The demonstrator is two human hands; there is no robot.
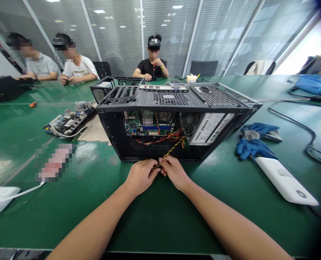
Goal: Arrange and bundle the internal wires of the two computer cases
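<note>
A black computer case (113, 144) lies on its side edge before me, its open side facing my hands. Inside sit a green motherboard (133, 126) and a power supply (213, 128) with a fan and a white label. From the supply runs a twisted yellow-and-black cable (174, 147) out past the case's lower edge. My left hand (142, 175) and my right hand (174, 172) meet at the cable's end, fingers pinched around it. Whatever connector is there is hidden by my fingertips. Red and multicoloured wires (160, 140) hang loose inside the case.
On the right lie blue work gloves (254, 141), a white power bank (285, 180) and a black cord (298, 119). A loose circuit board (68, 121) rests on cardboard (94, 130) at left, near a blurred-out phone-like object (56, 162). Several people sit across the green table (155, 224).
</note>
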